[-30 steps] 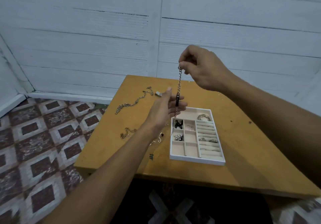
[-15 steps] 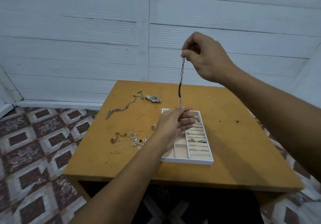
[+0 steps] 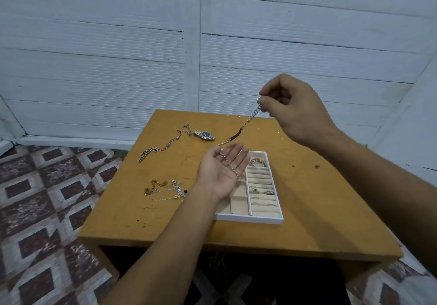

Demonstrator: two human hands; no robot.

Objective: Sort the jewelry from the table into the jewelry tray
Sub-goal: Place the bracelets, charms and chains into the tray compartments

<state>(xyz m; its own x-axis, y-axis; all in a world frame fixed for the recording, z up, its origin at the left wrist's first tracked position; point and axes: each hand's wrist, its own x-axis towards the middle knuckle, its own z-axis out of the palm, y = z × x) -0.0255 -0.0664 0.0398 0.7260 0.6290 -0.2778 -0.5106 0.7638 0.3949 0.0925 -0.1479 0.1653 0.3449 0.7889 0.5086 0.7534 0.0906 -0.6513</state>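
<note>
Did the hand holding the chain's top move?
Yes. Against the jewelry tray, the right hand went lower and rightward, so the chain now slants to the left hand.

The counter (image 3: 307,198) is ochre yellow with dark specks. The jewelry tray (image 3: 250,219) has a white frame and cream lining. The chain bracelet (image 3: 246,124) is silver with a dark brown bar. The wristwatch (image 3: 204,135) is silver with a blue dial. The tangled chains (image 3: 165,190) mix gold and silver. The floor tiles (image 3: 47,186) show maroon diamonds in pale borders. The wall (image 3: 94,44) is white and finely ribbed.
</note>
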